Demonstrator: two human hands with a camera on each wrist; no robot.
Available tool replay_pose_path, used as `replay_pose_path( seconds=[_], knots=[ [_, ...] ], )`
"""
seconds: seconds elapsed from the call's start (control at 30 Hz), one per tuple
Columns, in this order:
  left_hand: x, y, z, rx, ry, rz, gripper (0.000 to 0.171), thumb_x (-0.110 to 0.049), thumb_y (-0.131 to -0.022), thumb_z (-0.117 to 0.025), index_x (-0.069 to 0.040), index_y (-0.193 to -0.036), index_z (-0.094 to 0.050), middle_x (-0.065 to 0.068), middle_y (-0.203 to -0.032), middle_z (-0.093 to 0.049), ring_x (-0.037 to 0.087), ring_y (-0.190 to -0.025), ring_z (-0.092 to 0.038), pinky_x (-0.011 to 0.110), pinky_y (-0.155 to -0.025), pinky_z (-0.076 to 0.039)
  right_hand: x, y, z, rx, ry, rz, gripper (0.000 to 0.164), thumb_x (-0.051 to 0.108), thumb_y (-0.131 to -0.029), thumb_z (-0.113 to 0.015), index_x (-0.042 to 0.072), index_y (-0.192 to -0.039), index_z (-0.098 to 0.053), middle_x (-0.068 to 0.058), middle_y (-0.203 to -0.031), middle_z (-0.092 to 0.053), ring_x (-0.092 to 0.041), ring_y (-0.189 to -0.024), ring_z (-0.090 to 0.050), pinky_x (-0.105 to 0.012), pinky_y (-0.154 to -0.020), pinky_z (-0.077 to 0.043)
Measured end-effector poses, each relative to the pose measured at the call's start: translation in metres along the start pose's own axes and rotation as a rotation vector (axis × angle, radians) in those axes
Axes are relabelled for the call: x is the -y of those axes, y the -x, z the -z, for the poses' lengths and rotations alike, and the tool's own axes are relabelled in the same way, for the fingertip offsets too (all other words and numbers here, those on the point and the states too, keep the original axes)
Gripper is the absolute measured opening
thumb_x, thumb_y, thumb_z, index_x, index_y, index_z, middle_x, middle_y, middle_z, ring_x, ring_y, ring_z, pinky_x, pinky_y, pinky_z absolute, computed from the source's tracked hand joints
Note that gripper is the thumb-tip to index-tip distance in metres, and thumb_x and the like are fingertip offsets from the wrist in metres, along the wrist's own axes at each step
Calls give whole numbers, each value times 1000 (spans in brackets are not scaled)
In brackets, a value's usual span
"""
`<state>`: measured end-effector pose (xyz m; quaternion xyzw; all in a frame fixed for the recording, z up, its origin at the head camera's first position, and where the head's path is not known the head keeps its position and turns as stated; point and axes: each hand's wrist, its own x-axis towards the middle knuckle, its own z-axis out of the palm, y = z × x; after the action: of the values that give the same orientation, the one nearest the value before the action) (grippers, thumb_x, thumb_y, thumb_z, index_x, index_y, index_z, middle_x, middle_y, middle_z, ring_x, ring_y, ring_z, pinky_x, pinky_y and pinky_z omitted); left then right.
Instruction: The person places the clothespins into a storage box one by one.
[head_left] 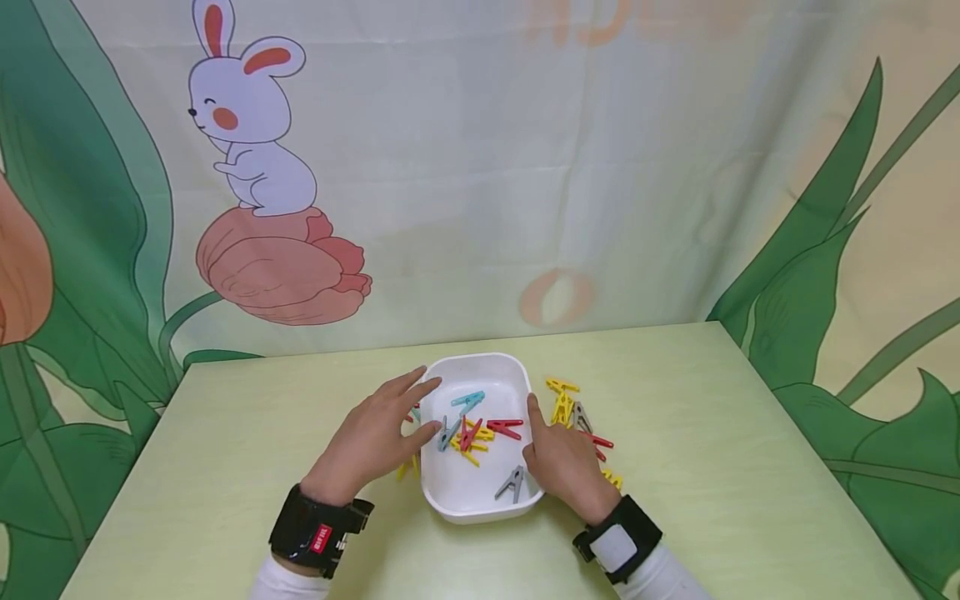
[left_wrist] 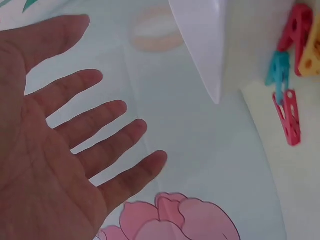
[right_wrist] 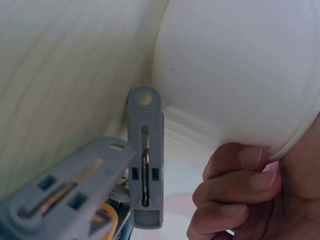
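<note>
A white plastic tub (head_left: 467, 492) holds several clothespins: light blue ones (head_left: 470, 400), red ones (head_left: 506, 428), yellow ones and a grey one (head_left: 512, 483). My left hand (head_left: 378, 433) is at the tub's left side, its fingertips overlapping the rim in the head view. In the left wrist view, the fingers (left_wrist: 115, 120) of that hand are straight and spread, holding nothing. At the right rim, my right hand (head_left: 566, 462) grips the tub, index finger stretched along the edge. Its other fingers (right_wrist: 240, 180) curl against the tub's outer wall (right_wrist: 235, 70) in the right wrist view.
Right of the tub lie more clothespins, among them yellow ones (head_left: 562, 408), grey ones (right_wrist: 146, 165) and red ones (head_left: 600, 440). Red, teal (left_wrist: 280, 72) and yellow ones lie on the left, partly hidden. Behind the pale green table (head_left: 720, 467) hangs a printed curtain (head_left: 465, 183).
</note>
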<state>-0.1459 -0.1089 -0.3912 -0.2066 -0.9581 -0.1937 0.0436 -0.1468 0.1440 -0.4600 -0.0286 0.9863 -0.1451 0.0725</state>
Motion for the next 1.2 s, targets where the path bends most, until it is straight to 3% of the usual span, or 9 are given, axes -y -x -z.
replay_pose_path(
  seconds=[0.3,0.53,0.73,1.03,1.2],
  knots=[
    [31,10,-2,28,8,82,72,-34,-84,-77,-19,-148,-46,11,-156,-38,37,-140,-42,59,-101,-44,1,1,1,5,2,-9,75,26,-95,-61,14,-158,-22,-4,-57,-47,-20,-48,-46,-28,-49,-30],
    [47,15,-14,159,6,140,84,-38,-79,-80,-18,-150,-41,15,-160,-29,44,-145,-29,67,-104,-36,-1,1,1,-6,6,-1,73,25,-96,-59,13,-158,-22,-4,-57,-48,-20,-49,-46,-28,-49,-29],
    [55,17,-28,226,12,177,89,-41,-77,-81,-17,-152,-38,15,-161,-25,47,-146,-22,69,-105,-33,-1,1,0,-4,7,4,73,26,-96,-59,13,-158,-22,-3,-57,-47,-19,-49,-46,-29,-50,-30],
    [58,19,-49,280,8,222,88,-38,-74,-84,-21,-149,-43,15,-158,-34,43,-142,-34,67,-101,-39,-1,1,1,-6,1,-1,73,26,-96,-59,14,-158,-22,-3,-57,-47,-20,-49,-46,-28,-50,-29],
    [55,23,-56,313,-5,231,77,-34,-74,-84,-20,-143,-52,15,-151,-44,41,-138,-41,65,-101,-40,-1,1,1,-11,6,5,73,25,-96,-59,13,-158,-22,-3,-57,-47,-20,-49,-46,-29,-51,-29]
  ],
)
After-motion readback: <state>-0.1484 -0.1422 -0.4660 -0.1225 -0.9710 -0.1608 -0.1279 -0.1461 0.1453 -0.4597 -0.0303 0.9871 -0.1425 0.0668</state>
